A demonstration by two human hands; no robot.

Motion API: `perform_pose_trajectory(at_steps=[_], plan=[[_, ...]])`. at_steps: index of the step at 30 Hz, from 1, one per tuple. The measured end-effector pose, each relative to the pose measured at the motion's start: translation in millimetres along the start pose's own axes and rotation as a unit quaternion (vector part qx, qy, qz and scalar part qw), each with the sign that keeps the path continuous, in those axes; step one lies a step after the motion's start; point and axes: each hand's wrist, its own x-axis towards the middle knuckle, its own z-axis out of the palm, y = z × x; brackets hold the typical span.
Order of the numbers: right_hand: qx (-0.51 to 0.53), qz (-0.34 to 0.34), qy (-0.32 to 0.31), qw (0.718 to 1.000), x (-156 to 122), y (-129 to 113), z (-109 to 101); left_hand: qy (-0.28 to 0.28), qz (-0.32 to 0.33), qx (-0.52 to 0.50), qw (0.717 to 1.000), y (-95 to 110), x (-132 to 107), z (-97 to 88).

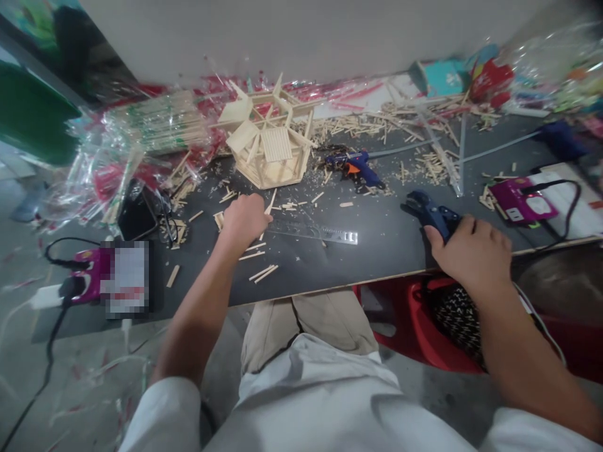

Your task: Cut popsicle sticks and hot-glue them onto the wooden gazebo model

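Observation:
My left hand (pixel 245 221) is closed near the middle of the table, pinching a thin wooden stick (pixel 272 202) whose upper end sticks out past the thumb. Right beside it lies a clear plastic ruler (pixel 330 235), and short cut sticks (pixel 264 274) are scattered below. My right hand (pixel 473 254) is wrapped around a dark blue plier-like hand cutter (pixel 428 212) near the table's front edge, its head pointing to the far left. Beyond my left hand stands a many-sided model built of wooden sticks (pixel 268 144).
A blue glue gun (pixel 358 168) lies right of the model; another blue one (pixel 563 139) is far right. Purple power strips (pixel 522 199) sit at both sides. Plastic-wrapped stick bundles (pixel 155 122), a black phone-like object (pixel 136 215) and stick scraps (pixel 348 125) spread over the table (pixel 386 238).

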Motion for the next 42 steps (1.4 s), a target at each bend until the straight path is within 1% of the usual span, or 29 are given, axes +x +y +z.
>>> perform_pose_trajectory(at_steps=[3,6,9,11,13,14,16,18,20,22,23,26,28,30,32,34,37,40,42], plan=[[0.028,0.0,0.0,1.0,3,2,0,-0.011,0.04,-0.012,0.999,-9,11,4.4],[0.056,0.001,0.003,0.998,5,1,-6,-0.011,0.08,-0.046,0.996,-21,20,6.2],[0.082,-0.033,0.018,0.996,5,-7,-19,-0.01,0.127,-0.112,0.986,-31,19,1.2],[0.123,-0.074,0.034,0.989,4,-22,-30,-0.016,0.181,-0.183,0.966,-34,15,-3.6],[0.2,-0.121,0.042,0.971,2,-45,-43,-0.023,0.236,-0.263,0.935,-34,10,-5.9],[0.25,-0.145,0.046,0.956,1,-59,-50,-0.024,0.258,-0.298,0.919,-32,8,-5.4],[0.336,-0.211,0.024,0.918,1,-91,-64,-0.016,0.286,-0.351,0.892,-26,6,-0.5],[0.391,-0.263,0.006,0.882,6,-125,-77,0.008,0.298,-0.384,0.874,-19,7,8.4],[0.431,-0.278,-0.024,0.858,18,-157,-87,0.029,0.308,-0.404,0.861,-13,11,18.8],[0.474,-0.28,-0.066,0.832,34,-185,-90,0.041,0.312,-0.419,0.852,-8,15,28.4],[0.491,-0.275,-0.068,0.824,42,-197,-90,0.051,0.309,-0.424,0.85,-6,16,32.4],[0.51,-0.309,-0.071,0.799,62,-224,-81,0.096,0.29,-0.427,0.851,-1,20,40.3],[0.521,-0.326,-0.05,0.787,69,-233,-72,0.128,0.274,-0.422,0.855,0,21,42.7],[0.541,-0.322,-0.014,0.777,71,-236,-62,0.153,0.255,-0.418,0.859,0,23,44.0],[0.569,-0.311,0.018,0.761,72,-237,-52,0.167,0.243,-0.417,0.86,-2,25,45.5],[0.592,-0.308,0.03,0.744,72,-235,-46,0.168,0.242,-0.418,0.859,-2,27,48.3],[0.59,-0.33,0.029,0.736,73,-233,-42,0.144,0.251,-0.435,0.852,-2,30,53.9],[0.561,-0.349,0.01,0.75,72,-232,-42,0.105,0.247,-0.473,0.839,-2,32,56.6],[0.551,-0.35,-0.01,0.758,70,-233,-42,0.088,0.233,-0.482,0.84,-4,32,55.7]])
